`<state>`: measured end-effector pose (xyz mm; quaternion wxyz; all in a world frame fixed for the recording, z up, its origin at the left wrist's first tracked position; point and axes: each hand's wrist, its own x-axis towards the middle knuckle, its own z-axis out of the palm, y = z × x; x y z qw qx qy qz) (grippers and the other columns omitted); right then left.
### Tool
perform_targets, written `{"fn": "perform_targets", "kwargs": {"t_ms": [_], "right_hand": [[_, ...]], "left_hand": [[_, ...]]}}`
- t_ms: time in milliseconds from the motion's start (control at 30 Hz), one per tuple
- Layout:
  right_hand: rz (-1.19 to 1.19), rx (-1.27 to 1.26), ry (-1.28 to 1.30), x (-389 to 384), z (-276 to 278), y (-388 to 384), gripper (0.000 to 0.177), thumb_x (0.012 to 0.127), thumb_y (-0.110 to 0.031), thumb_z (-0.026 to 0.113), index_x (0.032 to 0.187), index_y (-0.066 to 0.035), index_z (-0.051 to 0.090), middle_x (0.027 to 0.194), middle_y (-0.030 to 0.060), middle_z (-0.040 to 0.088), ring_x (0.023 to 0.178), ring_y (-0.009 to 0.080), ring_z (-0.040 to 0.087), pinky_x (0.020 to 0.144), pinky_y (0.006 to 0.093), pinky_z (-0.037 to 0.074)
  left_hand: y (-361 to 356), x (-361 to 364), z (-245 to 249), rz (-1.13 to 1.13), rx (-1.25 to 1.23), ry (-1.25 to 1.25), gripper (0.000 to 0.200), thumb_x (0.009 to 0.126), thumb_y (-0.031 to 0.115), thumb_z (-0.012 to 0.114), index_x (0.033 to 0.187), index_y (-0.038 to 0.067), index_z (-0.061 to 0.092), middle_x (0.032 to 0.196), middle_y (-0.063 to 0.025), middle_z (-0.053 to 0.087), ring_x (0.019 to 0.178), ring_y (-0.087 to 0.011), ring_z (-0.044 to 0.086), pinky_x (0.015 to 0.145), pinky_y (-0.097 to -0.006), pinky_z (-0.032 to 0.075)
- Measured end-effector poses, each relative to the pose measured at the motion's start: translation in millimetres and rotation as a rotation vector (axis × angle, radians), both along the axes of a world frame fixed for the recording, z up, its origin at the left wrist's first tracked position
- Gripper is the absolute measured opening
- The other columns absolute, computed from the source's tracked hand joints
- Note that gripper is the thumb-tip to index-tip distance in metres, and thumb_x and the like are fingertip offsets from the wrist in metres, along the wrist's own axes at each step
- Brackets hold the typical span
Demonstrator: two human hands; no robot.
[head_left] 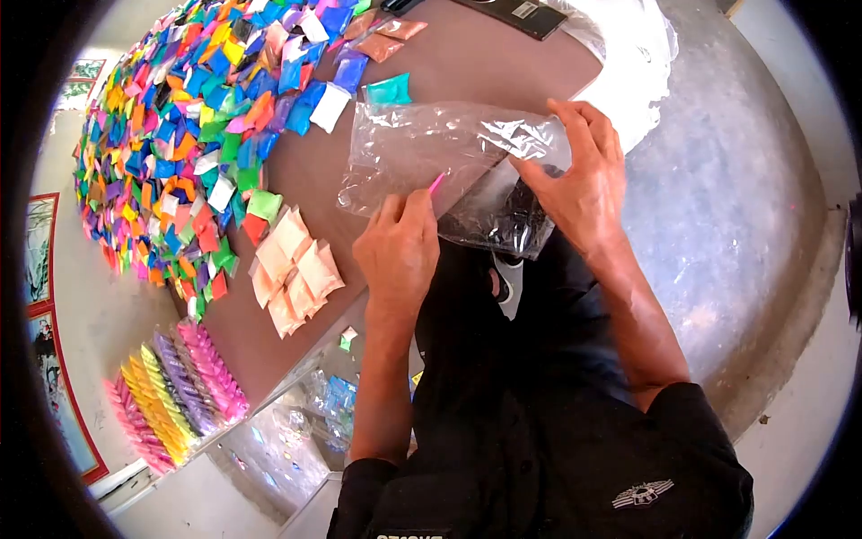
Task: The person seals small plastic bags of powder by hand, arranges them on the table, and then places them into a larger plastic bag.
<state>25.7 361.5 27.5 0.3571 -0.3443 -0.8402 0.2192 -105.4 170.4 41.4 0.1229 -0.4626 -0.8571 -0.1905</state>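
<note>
A large clear plastic bag point(404, 135) stretches between my hands, partly over the brown table and partly over my lap. My right hand point(585, 175) grips its right end, with thumb and fingers some way apart on the film. My left hand point(395, 247) is closed at the lower left edge of the bag. From its fingertips pokes a thin pink pointed thing point(436, 185), whose kind I cannot make out. Left of that hand lies a group of peach packets point(296, 274). A teal packet point(388, 89) rests by the bag's top edge.
A big heap of small multicoloured packets point(193, 126) covers the table's far left. Rows of bundled packets point(175, 391) stand at the near left corner. White plastic sheeting point(633, 67) hangs over the right edge, near a dark flat box point(521, 13). Plastic scraps point(332, 400) lie below the table.
</note>
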Motion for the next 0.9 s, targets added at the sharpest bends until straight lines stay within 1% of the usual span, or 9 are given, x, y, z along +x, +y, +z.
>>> {"fn": "perform_targets", "kwargs": {"t_ms": [67,133,200,267,333,500,600,733,900], "right_hand": [[0.016,-0.005,-0.052,5.4,21.3,-3.2,0.072,0.072,-0.021,0.091,0.139,-0.013,0.064,0.136,0.0110,0.058,0.123,0.0354,0.055,0.107,0.0488,0.043],[0.063,0.143,0.064,12.3,43.7,-8.7,0.066,0.070,-0.009,0.091,0.132,-0.006,0.067,0.135,0.0152,0.059,0.125,0.0357,0.057,0.104,0.0458,0.049],[0.169,0.218,0.196,21.3,48.9,-18.9,0.058,0.068,-0.007,0.092,0.123,-0.006,0.072,0.126,0.0153,0.063,0.113,0.0351,0.064,0.095,0.0439,0.055],[0.585,0.283,0.503,24.1,42.4,-34.5,0.043,0.069,-0.002,0.088,0.110,-0.006,0.077,0.116,0.0142,0.066,0.099,0.0314,0.069,0.083,0.0413,0.058],[0.775,0.239,0.418,21.5,48.2,-46.0,0.030,0.068,0.001,0.082,0.097,-0.005,0.078,0.111,0.0136,0.068,0.091,0.0289,0.071,0.074,0.0405,0.059],[0.747,0.153,0.037,-9.7,20.9,-40.4,0.034,0.077,-0.006,0.074,0.111,-0.002,0.072,0.119,0.0132,0.071,0.117,0.0333,0.068,0.100,0.0443,0.054],[0.778,0.146,0.100,-7.5,25.9,-51.9,0.032,0.077,-0.005,0.073,0.109,-0.002,0.071,0.122,0.0135,0.069,0.118,0.0331,0.068,0.100,0.0449,0.054],[0.649,0.241,-0.121,-18.1,2.6,-38.5,0.035,0.083,-0.014,0.066,0.116,-0.003,0.070,0.128,0.0137,0.067,0.127,0.0317,0.061,0.108,0.0443,0.047],[0.596,0.232,-0.181,-27.6,-13.0,-30.7,0.037,0.088,-0.022,0.075,0.123,-0.010,0.072,0.137,0.0085,0.065,0.135,0.0288,0.056,0.113,0.0457,0.041]], "left_hand": [[-0.8,-5.0,-1.2,-0.025,-0.010,0.033,0.005,0.091,0.010,0.069,0.096,0.011,0.068,0.082,-0.0076,0.062,0.077,-0.0305,0.068,0.061,-0.0438,0.052],[-1.6,-6.3,-1.8,-0.049,-0.020,0.066,0.004,0.090,0.010,0.069,0.094,0.010,0.067,0.082,-0.0079,0.061,0.079,-0.0301,0.068,0.062,-0.0441,0.052],[-0.2,-4.7,-0.8,-0.033,-0.036,0.011,0.006,0.090,0.009,0.068,0.096,0.009,0.068,0.084,-0.0084,0.061,0.081,-0.0305,0.068,0.063,-0.0444,0.053],[-1.5,-5.1,-2.8,-0.010,-0.082,0.001,0.010,0.090,0.009,0.068,0.100,0.009,0.069,0.087,-0.0085,0.063,0.082,-0.0306,0.069,0.065,-0.0442,0.054],[-1.9,-6.1,-2.5,0.013,-0.124,-0.010,0.015,0.090,0.008,0.068,0.105,0.009,0.071,0.090,-0.0086,0.065,0.083,-0.0307,0.070,0.066,-0.0440,0.055],[-1.0,-13.2,-2.6,-0.079,-0.026,-0.070,0.026,0.090,0.007,0.068,0.114,0.011,0.075,0.096,-0.0096,0.070,0.080,-0.0329,0.071,0.066,-0.0433,0.056],[-1.2,-19.5,0.4,-0.090,-0.024,-0.106,0.024,0.089,0.006,0.068,0.112,0.011,0.074,0.094,-0.0100,0.068,0.078,-0.0331,0.070,0.064,-0.0436,0.055],[3.8,-18.4,7.8,-0.091,-0.035,-0.130,0.018,0.088,0.006,0.068,0.105,0.010,0.073,0.088,-0.0092,0.063,0.077,-0.0330,0.068,0.064,-0.0439,0.054],[-3.6,-15.2,0.6,-0.100,-0.027,-0.111,0.014,0.090,0.007,0.067,0.103,0.010,0.071,0.085,-0.0092,0.060,0.081,-0.0314,0.067,0.065,-0.0434,0.054]]}}
